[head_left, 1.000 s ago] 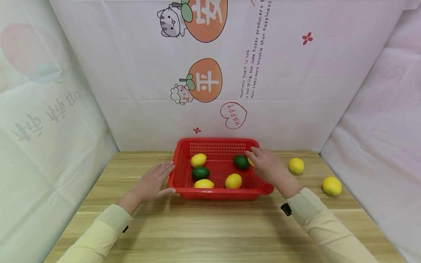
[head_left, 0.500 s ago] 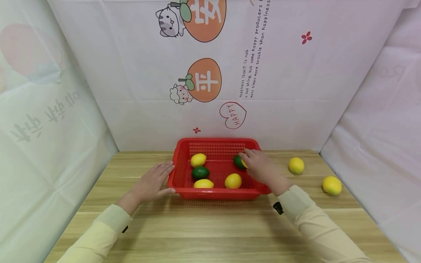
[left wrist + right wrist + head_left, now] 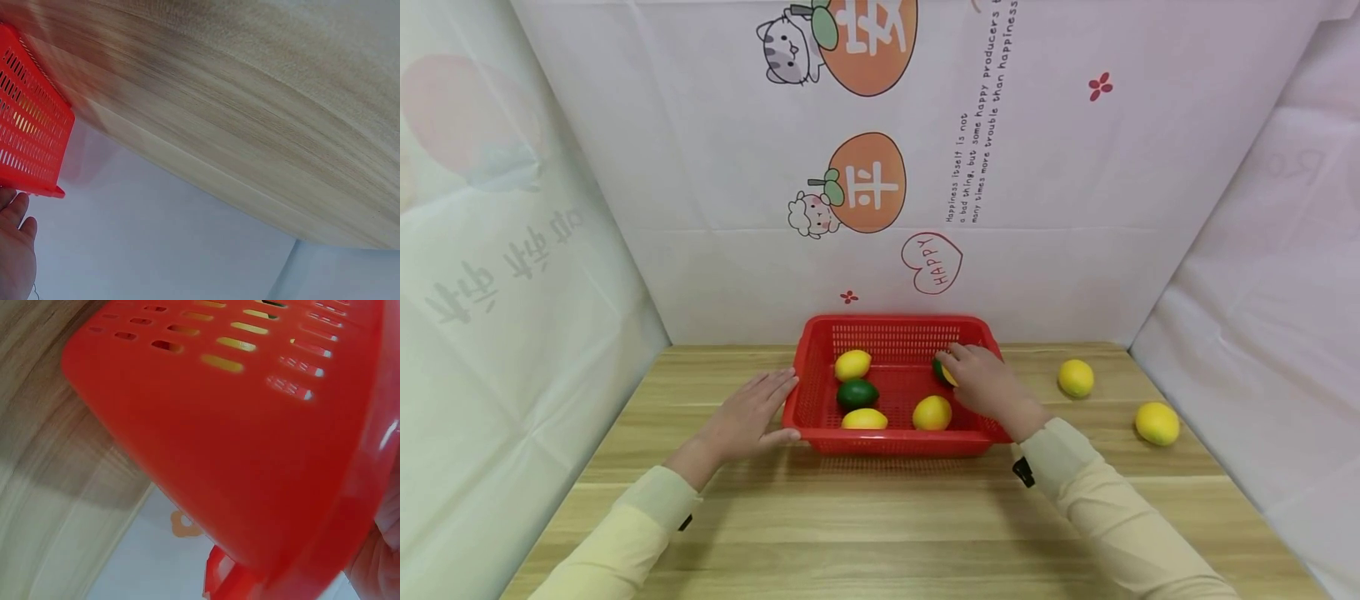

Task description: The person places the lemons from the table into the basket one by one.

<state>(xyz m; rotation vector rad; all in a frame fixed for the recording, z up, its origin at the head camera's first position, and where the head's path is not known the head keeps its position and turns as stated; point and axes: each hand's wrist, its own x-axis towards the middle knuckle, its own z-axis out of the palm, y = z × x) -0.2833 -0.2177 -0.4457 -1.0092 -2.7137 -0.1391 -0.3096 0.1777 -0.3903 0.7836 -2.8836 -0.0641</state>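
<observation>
Tabletop (image 3: 850, 533): I'm seeing it carrying a red basket (image 3: 910, 436) at 12 o'clock | left hand (image 3: 745, 419), fingers straight, is touching the basket's 9-o'clock end | nearer right hand (image 3: 985, 382) is gripping a yellow lemon (image 3: 950, 377) at its own 9 o'clock, over the basket's 3-o'clock half; long axis hiding | inside, three loose lemons (image 3: 853, 366), two green fruits (image 3: 857, 394) are lying

Table (image 3: 865, 533): light wood grain
Back sheet (image 3: 715, 183): white, upright behind table
Orange prints (image 3: 891, 208): two, one above other
Heart print (image 3: 933, 264): red outline, reads HAPPY
Flower prints (image 3: 1094, 94): two, red
</observation>
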